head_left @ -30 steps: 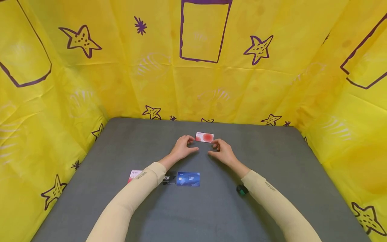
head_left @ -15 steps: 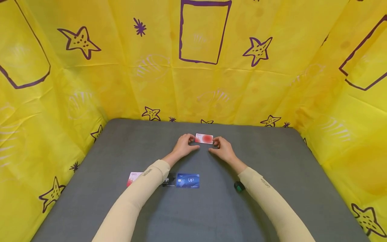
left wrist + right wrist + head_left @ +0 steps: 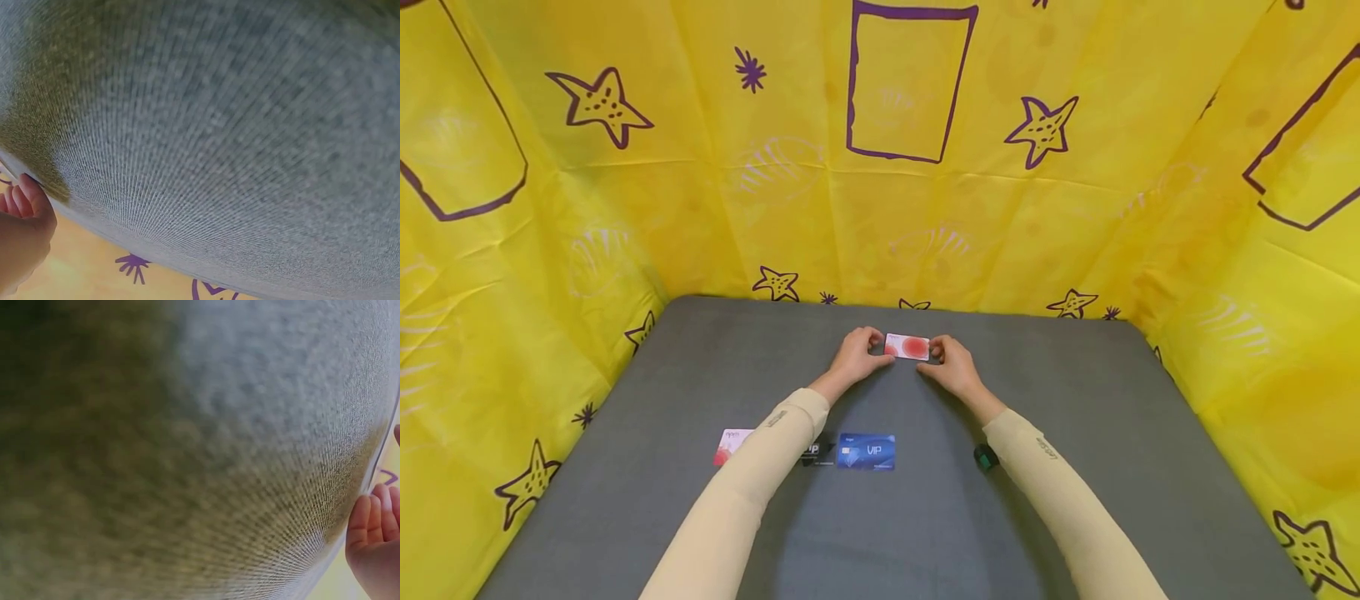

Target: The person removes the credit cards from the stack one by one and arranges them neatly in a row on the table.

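Note:
A small white and red card point(image 3: 907, 347) lies on the grey table point(image 3: 925, 517) near its far side, between my two hands. My left hand point(image 3: 853, 357) is at the card's left edge, thumb near its lower left corner and fingers loosely bent. At the right edge is my right hand point(image 3: 955, 365), its fingers bent beside the card and its thumb just below. Whether the fingertips touch the card is too small to tell. Only parts of the hands show in the wrist views: the left hand point(image 3: 25, 237) bottom left, the right hand point(image 3: 378, 544) bottom right.
Nearer me, three cards lie in a row: a pink and white card point(image 3: 730, 446), a black VIP card point(image 3: 822, 452) partly under the left sleeve, and a blue VIP card point(image 3: 867, 452). A dark device point(image 3: 986, 457) sits below the right cuff. Yellow cloth point(image 3: 880, 217) surrounds the table.
Both hands have shifted slightly forward alongside the card, and the right hand's fingers are closer to its right edge. The card stays practically in place; the whole view has tilted a little.

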The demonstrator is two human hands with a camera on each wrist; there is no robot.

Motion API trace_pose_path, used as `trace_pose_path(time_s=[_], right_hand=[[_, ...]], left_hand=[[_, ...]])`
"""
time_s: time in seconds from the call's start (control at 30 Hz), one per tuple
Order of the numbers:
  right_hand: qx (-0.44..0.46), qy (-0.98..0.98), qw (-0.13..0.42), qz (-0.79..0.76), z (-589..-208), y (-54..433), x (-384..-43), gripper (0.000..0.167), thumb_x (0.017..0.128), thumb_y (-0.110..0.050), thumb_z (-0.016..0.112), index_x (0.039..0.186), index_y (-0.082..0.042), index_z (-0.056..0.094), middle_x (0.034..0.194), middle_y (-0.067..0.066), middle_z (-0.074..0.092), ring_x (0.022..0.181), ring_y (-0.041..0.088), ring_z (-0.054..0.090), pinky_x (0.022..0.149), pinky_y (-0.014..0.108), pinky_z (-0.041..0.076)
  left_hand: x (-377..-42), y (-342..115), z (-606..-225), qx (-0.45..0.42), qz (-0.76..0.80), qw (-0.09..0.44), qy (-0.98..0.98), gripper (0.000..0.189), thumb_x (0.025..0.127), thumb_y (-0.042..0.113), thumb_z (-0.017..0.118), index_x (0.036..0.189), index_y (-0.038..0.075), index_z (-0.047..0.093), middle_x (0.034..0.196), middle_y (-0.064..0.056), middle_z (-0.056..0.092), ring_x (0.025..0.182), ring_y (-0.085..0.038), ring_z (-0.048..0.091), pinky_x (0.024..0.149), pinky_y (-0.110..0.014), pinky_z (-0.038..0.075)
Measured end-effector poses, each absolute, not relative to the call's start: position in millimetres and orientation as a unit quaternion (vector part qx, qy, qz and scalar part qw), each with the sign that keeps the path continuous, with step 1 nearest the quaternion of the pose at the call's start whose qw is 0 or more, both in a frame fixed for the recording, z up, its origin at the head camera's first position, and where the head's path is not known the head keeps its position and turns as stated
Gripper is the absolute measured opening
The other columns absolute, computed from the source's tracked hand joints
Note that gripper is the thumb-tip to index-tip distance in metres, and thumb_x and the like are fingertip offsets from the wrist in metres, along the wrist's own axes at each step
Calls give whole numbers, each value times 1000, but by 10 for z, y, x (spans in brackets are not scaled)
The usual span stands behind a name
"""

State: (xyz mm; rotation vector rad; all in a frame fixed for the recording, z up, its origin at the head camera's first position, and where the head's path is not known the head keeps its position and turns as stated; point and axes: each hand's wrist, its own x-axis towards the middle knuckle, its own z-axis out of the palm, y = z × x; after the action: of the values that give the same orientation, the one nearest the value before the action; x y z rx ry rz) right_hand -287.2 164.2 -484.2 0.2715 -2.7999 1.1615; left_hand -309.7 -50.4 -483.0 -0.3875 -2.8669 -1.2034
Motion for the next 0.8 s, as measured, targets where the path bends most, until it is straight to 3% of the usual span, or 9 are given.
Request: trace_pose_path(time_s=[0.4,0.8], right_hand=[[81,-924,59,368,-4875,1629,-2994,48,78,-18,81,114,5,59,96,17,59,91,33,54,86,45,43],[65,-931,38,358,-4880,1606,-3049,50,78,-20,81,115,5,59,99,18,60,94,33,54,90,45,43]], left_hand=[[-3185,-440,-4839,-133,-353,9,-926,45,81,24,80,114,-1,62,103,-14,59,97,-27,54,91,-39,44],[-3205,-409,-4837,-110,-319,-17,-941,47,84,31,76,121,5,62,111,-10,58,104,-25,52,92,-40,45]])
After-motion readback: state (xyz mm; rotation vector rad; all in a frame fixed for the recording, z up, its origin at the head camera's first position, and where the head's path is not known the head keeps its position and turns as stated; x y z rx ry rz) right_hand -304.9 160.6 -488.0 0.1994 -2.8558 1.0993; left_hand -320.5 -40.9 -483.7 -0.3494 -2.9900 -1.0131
